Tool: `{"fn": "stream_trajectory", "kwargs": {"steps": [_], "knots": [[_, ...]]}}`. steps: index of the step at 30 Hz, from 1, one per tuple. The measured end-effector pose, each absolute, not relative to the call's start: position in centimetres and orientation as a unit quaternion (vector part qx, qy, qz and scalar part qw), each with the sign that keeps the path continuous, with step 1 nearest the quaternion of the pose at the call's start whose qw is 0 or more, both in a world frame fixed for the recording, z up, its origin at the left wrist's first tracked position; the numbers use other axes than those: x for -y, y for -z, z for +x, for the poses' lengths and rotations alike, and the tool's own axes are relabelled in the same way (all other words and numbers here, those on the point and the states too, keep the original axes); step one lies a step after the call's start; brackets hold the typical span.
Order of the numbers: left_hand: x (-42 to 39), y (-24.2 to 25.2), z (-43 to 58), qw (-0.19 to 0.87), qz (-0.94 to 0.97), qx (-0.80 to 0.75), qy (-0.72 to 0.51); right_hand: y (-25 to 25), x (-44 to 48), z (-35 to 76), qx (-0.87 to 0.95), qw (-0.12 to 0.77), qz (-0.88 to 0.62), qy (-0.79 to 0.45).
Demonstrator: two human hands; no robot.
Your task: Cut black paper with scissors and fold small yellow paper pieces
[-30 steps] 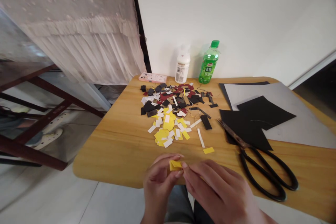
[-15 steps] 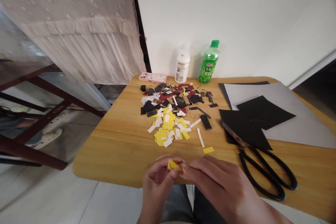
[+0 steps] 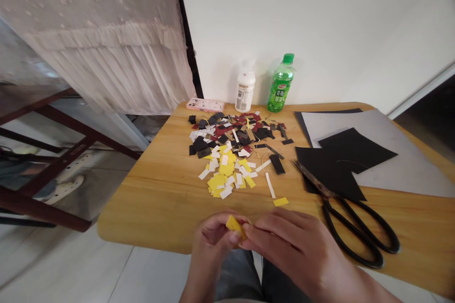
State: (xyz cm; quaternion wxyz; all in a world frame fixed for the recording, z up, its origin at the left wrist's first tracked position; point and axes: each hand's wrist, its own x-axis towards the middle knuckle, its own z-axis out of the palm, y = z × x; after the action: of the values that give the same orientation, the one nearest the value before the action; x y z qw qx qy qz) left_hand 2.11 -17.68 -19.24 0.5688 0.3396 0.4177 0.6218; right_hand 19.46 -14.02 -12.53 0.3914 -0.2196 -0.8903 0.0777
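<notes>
Between my fingertips sits a small folded piece of yellow paper [image 3: 234, 226], pinched by my left hand [image 3: 213, 245] and my right hand [image 3: 287, 246] together at the wooden table's near edge. Its lower part is hidden by my fingers. Just ahead of my hands lies a loose yellow paper scrap [image 3: 280, 201]. Farther on spreads a heap of cut paper pieces [image 3: 227, 151] in yellow, white, black and dark red. Large black scissors [image 3: 350, 227] rest to the right of my right hand, their blades on black paper.
The wooden table [image 3: 149, 208] also carries black sheets [image 3: 337, 165] on a grey board [image 3: 401, 161]. A white glue bottle [image 3: 245, 90], a green drink bottle [image 3: 280, 83] and a pink phone [image 3: 205, 104] stand along the wall. A lace curtain [image 3: 106, 42] hangs at left.
The yellow piece has tilted in my fingers and its folded shape looks different. My right hand has shifted slightly. The whole view has drifted a little.
</notes>
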Motion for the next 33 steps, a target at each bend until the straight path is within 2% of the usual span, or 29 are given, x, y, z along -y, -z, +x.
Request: {"fn": "stream_trajectory", "kwargs": {"steps": [5,9,11,14,16,19,24,33], "knots": [[17.3,19.1,1.7,0.603,0.383,-0.372,-0.593,11.9,13.7,19.6,0.913,0.353,-0.196,-0.058],[17.5,18.9,1.9,0.575,0.39,-0.387,-0.606,11.9,13.7,20.0,0.923,0.329,-0.194,-0.042],[17.6,19.0,2.1,0.535,0.393,-0.401,-0.631,12.3,13.7,20.1,0.896,0.349,-0.245,-0.122],[17.8,19.3,2.4,0.444,0.433,-0.427,-0.658,13.2,14.1,20.0,0.785,0.349,-0.385,-0.337],[17.8,19.7,2.7,0.352,0.49,-0.446,-0.661,13.9,14.5,19.6,0.697,0.32,-0.449,-0.458],[17.9,19.9,2.9,0.21,0.576,-0.448,-0.651,14.5,15.2,18.9,0.619,0.308,-0.469,-0.55],[17.8,19.6,3.2,0.095,0.642,-0.433,-0.625,14.7,15.6,18.6,0.596,0.334,-0.453,-0.573],[17.3,19.2,3.2,0.088,0.676,-0.408,-0.607,14.5,15.8,19.0,0.623,0.348,-0.461,-0.527]]}}
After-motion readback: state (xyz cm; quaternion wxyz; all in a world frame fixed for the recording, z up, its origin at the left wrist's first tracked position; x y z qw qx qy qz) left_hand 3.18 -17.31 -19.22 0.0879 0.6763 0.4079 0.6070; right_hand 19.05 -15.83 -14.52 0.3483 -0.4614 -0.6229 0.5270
